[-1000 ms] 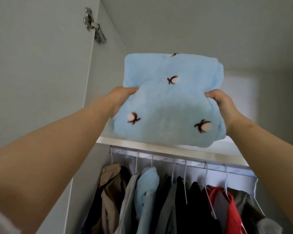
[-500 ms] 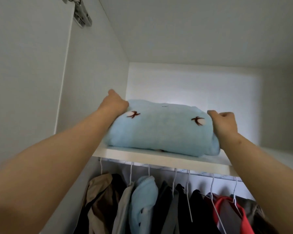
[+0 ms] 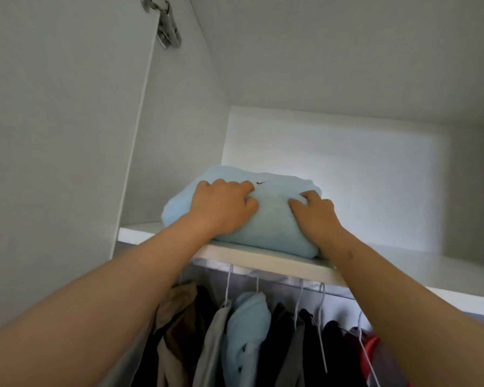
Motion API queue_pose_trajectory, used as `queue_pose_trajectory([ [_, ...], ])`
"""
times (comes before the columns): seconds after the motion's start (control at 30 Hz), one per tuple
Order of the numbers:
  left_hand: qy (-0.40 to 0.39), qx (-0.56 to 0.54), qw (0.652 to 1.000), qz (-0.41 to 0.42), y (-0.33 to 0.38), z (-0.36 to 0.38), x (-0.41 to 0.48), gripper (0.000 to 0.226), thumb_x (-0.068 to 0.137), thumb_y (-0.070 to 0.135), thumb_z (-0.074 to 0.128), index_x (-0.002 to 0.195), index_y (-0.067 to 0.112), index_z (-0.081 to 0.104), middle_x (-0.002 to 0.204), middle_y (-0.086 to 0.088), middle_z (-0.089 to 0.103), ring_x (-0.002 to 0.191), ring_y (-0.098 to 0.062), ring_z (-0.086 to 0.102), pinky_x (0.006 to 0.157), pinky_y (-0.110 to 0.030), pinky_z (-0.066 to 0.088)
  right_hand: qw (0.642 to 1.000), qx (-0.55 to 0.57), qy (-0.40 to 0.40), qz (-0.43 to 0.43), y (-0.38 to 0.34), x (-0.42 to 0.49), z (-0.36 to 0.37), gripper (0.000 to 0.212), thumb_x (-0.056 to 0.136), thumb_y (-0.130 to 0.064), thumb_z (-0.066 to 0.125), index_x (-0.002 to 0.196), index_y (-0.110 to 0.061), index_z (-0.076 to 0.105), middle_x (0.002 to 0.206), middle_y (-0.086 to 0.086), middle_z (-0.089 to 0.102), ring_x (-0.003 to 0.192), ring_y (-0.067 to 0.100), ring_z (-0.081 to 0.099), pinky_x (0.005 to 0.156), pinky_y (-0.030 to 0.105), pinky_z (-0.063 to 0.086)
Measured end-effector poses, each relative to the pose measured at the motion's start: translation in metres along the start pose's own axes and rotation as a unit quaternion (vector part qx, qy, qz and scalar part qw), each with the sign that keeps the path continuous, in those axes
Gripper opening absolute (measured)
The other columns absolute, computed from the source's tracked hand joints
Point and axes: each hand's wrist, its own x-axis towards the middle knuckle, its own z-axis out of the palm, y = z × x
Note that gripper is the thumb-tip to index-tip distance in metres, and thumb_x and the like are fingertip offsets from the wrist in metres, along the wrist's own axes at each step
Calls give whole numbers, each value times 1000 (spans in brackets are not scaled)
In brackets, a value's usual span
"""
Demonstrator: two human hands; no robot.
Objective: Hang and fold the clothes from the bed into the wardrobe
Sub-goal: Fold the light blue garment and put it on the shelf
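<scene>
Mid-frame, left hand (image 3: 224, 209) and right hand (image 3: 316, 216) clutch the blue bundle (image 3: 273, 222). Released this near the shelf (image 3: 263, 256) lip, it may topple

Bare arms, bare hands
Left hand (image 3: 224, 208) and right hand (image 3: 316, 216) uncovered — a small dark mark on the right wrist, above the shelf (image 3: 263, 261) edge.

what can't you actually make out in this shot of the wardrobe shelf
All in the head view:
- Folded blue garment: much of its front is covered by the left hand and right hand, and its rear side faces away.
- Hanging clothes: lower parts cut off by the bottom edge, some hidden behind the forearms.
- Door hinge: top cut off by the upper edge.
- Shelf: far right end blurred.
</scene>
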Motion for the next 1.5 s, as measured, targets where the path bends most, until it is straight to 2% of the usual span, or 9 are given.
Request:
queue_pose_trajectory([
  [0.27, -19, 5, 997, -73, -59, 10, 0, 40, 96, 31, 29, 133, 27, 42, 134, -3, 51, 123, -24, 42, 102, -41, 27, 995, -41, -83, -23, -31, 23, 62, 48, 98, -38, 34, 136, -8, 37, 142, 19, 33, 127, 35, 38, 107, 45, 33],
  [0.6, 6, -17, 997, -79, -58, 6, -7, 40, 94, 28, 34, 133, 27, 44, 135, -4, 51, 124, -25, 42, 102, -40, 27, 998, -12, -56, -39, -31, 14, 58, 45, 98, -34, 34, 135, -9, 39, 141, 18, 36, 125, 33, 39, 107, 44, 32],
  [0.77, 54, -142, 984, -93, -30, -15, -36, 37, 88, 27, 45, 124, 22, 53, 129, -5, 55, 121, -29, 45, 101, -40, 35, 988, -79, 60, -115, -30, -35, 23, 42, 99, -33, 35, 139, -24, 34, 149, 1, 28, 128, 28, 36, 101, 43, 31],
  [0.97, 184, -332, 923, -63, 17, -10, -117, 20, 88, 9, 52, 99, 20, 63, 99, 12, 60, 93, -9, 54, 78, -21, 38, 970, 102, 96, -198, -10, -119, 10, 26, 95, -14, 44, 119, -16, 55, 120, -1, 53, 111, 17, 50, 97, 34, 39],
  [1.07, 146, -390, 905, -89, 32, 15, -160, 24, 87, 7, 53, 84, 30, 59, 85, 20, 60, 73, 9, 55, 72, -7, 41, 974, 154, 49, -156, 22, -158, 23, 22, 93, -9, 48, 113, -9, 59, 104, -5, 51, 101, 12, 50, 89, 24, 38],
  [1.13, 86, -401, 905, -112, 41, 36, -190, 24, 87, 1, 54, 86, 24, 62, 82, 17, 61, 69, 17, 54, 69, 1, 37, 983, 160, 18, -90, 51, -181, 37, 21, 92, -8, 50, 111, -8, 60, 105, -1, 53, 101, 16, 52, 89, 23, 38],
  [1.3, -36, -398, 896, -194, 55, 82, -273, 17, 90, 4, 54, 91, 17, 64, 85, 0, 66, 74, -1, 60, 70, -9, 43, 982, 153, -78, 83, 123, -253, 72, 18, 93, -11, 50, 107, -8, 61, 102, 5, 58, 91, 15, 54, 83, 26, 42],
  [1.4, -108, -425, 867, -235, 63, 101, -318, 25, 90, 4, 54, 82, 27, 60, 83, 6, 63, 72, 4, 58, 69, -6, 42, 974, 124, -104, 157, 151, -302, 84, 17, 93, -9, 50, 105, -7, 60, 91, 0, 55, 86, 14, 51, 82, 30, 43],
  [1.5, -157, -447, 840, -265, 77, 115, -357, 33, 89, 0, 53, 78, 30, 58, 82, 8, 63, 71, -1, 58, 67, -9, 44, 963, 112, -125, 210, 173, -346, 90, 10, 94, -10, 48, 97, -12, 57, 78, -1, 51, 71, 13, 48, 67, 27, 40],
])
